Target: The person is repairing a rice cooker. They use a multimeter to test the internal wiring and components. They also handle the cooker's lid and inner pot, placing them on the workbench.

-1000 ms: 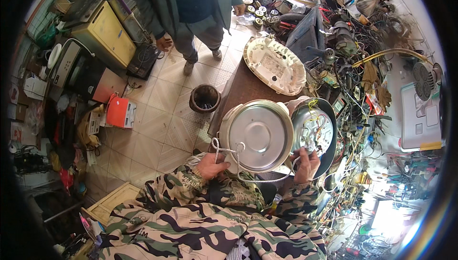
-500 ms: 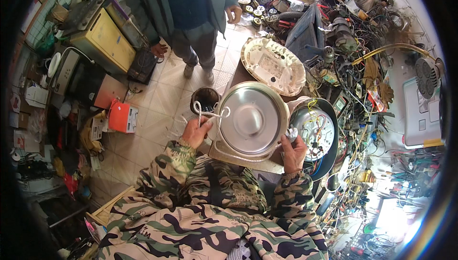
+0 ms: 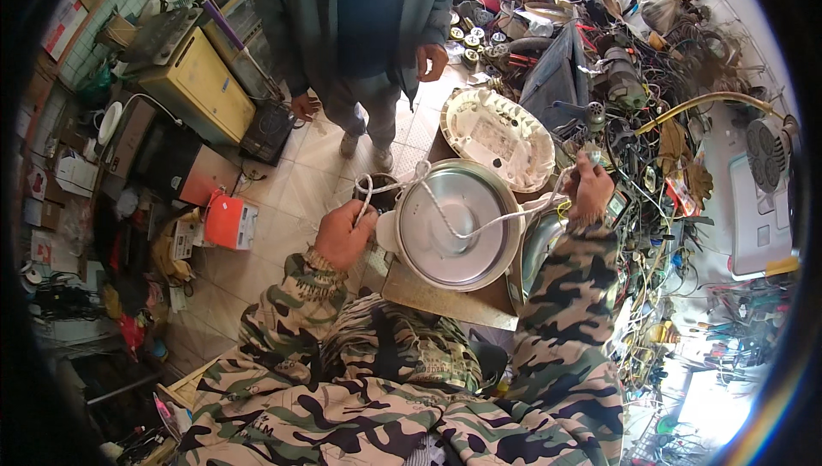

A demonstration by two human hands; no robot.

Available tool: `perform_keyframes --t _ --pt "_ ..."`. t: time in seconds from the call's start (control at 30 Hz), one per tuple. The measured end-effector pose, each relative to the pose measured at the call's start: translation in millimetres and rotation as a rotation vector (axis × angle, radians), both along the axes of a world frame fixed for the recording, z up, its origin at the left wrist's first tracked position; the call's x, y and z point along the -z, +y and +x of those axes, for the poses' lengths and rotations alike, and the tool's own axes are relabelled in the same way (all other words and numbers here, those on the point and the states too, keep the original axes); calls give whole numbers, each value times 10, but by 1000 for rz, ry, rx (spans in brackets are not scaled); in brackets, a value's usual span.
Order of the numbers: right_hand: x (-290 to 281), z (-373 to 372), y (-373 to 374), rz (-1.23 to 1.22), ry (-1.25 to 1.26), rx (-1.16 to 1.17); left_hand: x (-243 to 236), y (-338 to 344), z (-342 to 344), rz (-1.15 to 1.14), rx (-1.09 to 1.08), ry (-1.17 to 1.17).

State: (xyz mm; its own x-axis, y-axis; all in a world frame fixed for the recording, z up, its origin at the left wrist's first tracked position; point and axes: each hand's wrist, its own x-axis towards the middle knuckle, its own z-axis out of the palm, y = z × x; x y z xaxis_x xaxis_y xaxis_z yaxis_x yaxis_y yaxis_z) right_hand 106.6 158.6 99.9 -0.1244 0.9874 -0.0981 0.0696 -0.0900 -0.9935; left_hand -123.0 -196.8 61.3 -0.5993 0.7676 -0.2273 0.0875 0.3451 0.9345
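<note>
A round metal pot is seen on the brown tabletop, with a white cord draped across its shiny face. One end of the cord is clenched in the left hand at the pot's left edge; the other is gripped by the raised right hand. Just behind lies a white oval housing, with tangled wires to the right.

Left hand fisted; right hand raised, clenched

A brown bench carries a round metal cooker pot, a white cooker base and tangled wires.
</note>
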Motion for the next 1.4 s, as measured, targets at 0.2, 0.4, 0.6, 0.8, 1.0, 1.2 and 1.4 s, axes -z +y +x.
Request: perform_keyframes --t 0.2,0.4,0.6,0.8,1.0,1.2,1.4 --pt "877 -189 822 328 -501 -263 -440 282 457 250 128 -663" --pt "953 -710 319 268 -525 -647 140 601 870 227 118 -599" --pt "766 -189 -27 218 -434 -431 -210 742 810 -276 255 480" --pt "324 492 -1052 285 -354 -271 -182 556 752 -42 141 590" --pt "539 1257 -2068 12 -320 -116 3 -38 395 106 -102 644" --pt "948 1716 -2914 -182 -358 -155 224 -643 495 -32 -69 488" --pt "861 1851 -3202 -199 -416 -108 484 -857 891 -15 -2 183"
